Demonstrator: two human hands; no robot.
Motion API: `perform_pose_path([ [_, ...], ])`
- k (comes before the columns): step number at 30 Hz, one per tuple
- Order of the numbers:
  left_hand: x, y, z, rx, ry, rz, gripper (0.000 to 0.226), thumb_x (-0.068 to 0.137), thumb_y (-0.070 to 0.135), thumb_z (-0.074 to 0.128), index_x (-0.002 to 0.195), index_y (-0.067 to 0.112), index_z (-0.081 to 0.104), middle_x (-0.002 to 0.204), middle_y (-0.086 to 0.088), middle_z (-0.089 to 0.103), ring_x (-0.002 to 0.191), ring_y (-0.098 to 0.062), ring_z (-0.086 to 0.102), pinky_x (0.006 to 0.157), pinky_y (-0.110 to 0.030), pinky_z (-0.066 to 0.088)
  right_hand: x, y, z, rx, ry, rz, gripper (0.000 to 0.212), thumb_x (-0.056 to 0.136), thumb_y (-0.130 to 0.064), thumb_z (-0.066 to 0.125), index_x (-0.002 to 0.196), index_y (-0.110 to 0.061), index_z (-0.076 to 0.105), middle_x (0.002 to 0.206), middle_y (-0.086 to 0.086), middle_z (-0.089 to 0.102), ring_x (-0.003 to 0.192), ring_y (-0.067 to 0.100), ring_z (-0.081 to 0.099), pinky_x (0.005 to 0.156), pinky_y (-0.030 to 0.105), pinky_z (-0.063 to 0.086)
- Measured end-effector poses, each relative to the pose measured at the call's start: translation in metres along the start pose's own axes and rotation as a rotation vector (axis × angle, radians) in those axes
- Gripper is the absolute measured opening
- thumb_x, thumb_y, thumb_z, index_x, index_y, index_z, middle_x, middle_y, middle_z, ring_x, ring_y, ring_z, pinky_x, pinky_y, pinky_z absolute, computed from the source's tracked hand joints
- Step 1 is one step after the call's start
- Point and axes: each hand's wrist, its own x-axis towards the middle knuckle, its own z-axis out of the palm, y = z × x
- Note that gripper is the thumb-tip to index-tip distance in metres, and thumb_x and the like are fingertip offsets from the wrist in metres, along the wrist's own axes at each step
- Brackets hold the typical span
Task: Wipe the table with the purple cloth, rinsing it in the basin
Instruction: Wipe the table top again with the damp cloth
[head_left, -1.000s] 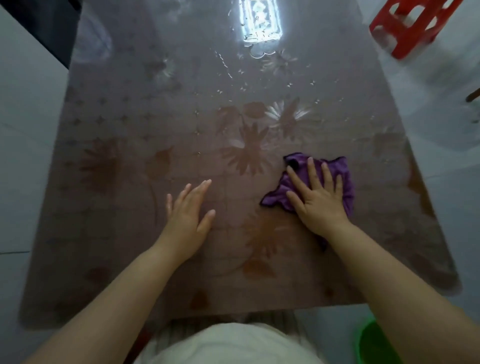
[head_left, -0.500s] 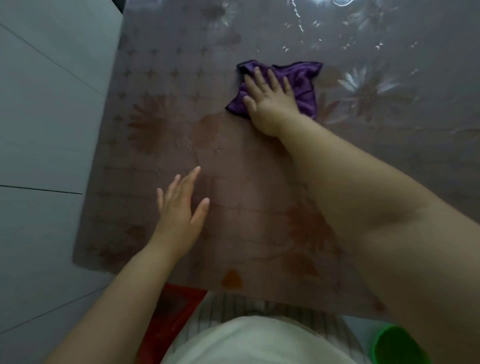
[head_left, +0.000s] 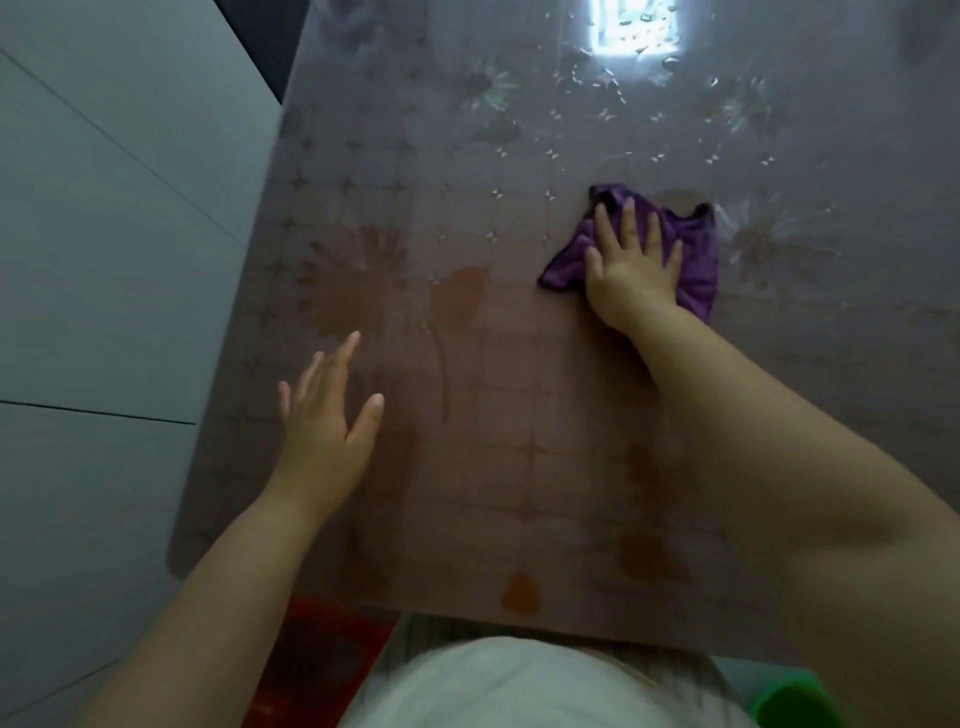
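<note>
- The right grip (head_left: 636, 275) lies flat with fingers straight and spread, pressing the purple cloth (head_left: 698, 254) onto the patterned worktop (head_left: 519, 415).
- The cloth shows beyond its fingertips and on both sides.
- The left grip (head_left: 324, 431), fingers straight, holds nothing, left of the right grip and nearer the body.
- A green rim (head_left: 779, 701), perhaps the basin, sits below the right forearm.
</note>
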Motion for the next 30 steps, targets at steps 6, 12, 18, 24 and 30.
perform_pose_path([
  [6, -0.011, -0.012, -0.008, -0.002, 0.004, -0.041, 0.058, 0.091, 0.023, 0.048, 0.142, 0.027, 0.021, 0.150, -0.003, 0.029, 0.142, -0.017, 0.012, 0.113, -0.037, -0.006, -0.043, -0.141, 0.052, -0.100, -0.161, -0.544, 0.053, 0.099, -0.038, 0.020, 0.149, -0.030, 0.002, 0.158, -0.005, -0.006, 0.144, 0.019, -0.008, 0.112, 0.045, -0.010],
  [12, -0.009, 0.000, -0.001, -0.001, -0.003, -0.016, 0.057, 0.091, 0.019, 0.049, 0.142, 0.025, 0.024, 0.149, -0.006, 0.031, 0.142, -0.020, 0.014, 0.114, -0.039, -0.005, -0.159, -0.102, 0.086, -0.126, -0.258, -0.887, 0.051, 0.098, -0.045, 0.021, 0.147, -0.038, 0.008, 0.158, -0.007, 0.002, 0.144, 0.020, -0.006, 0.108, 0.040, -0.020],
  [18, -0.015, 0.031, 0.026, -0.009, -0.003, -0.009, 0.059, 0.090, 0.016, 0.051, 0.142, 0.022, 0.024, 0.149, -0.008, 0.032, 0.141, -0.023, 0.018, 0.113, -0.041, -0.003, -0.121, 0.062, 0.034, -0.058, 0.018, -0.373, 0.051, 0.096, -0.050, 0.026, 0.143, -0.048, 0.007, 0.157, -0.012, 0.002, 0.145, 0.018, 0.000, 0.112, 0.042, -0.009],
  [24, -0.052, 0.095, 0.082, -0.033, 0.049, -0.020, 0.058, 0.090, 0.016, 0.051, 0.141, 0.020, 0.026, 0.148, -0.009, 0.033, 0.140, -0.026, 0.020, 0.114, -0.043, -0.003, -0.077, 0.201, -0.025, -0.009, 0.031, 0.110, 0.052, 0.098, -0.045, 0.021, 0.146, -0.040, 0.004, 0.158, -0.005, -0.006, 0.144, 0.022, -0.008, 0.112, 0.048, -0.010],
  [30, -0.121, 0.180, 0.161, -0.100, 0.109, -0.096, 0.058, 0.091, 0.020, 0.049, 0.142, 0.022, 0.023, 0.149, -0.007, 0.030, 0.141, -0.025, 0.018, 0.114, -0.041, -0.004, -0.157, 0.193, 0.008, -0.118, -0.103, -0.562, 0.050, 0.098, -0.046, 0.017, 0.145, -0.044, 0.000, 0.157, -0.010, -0.008, 0.144, 0.017, -0.011, 0.109, 0.038, -0.018],
])
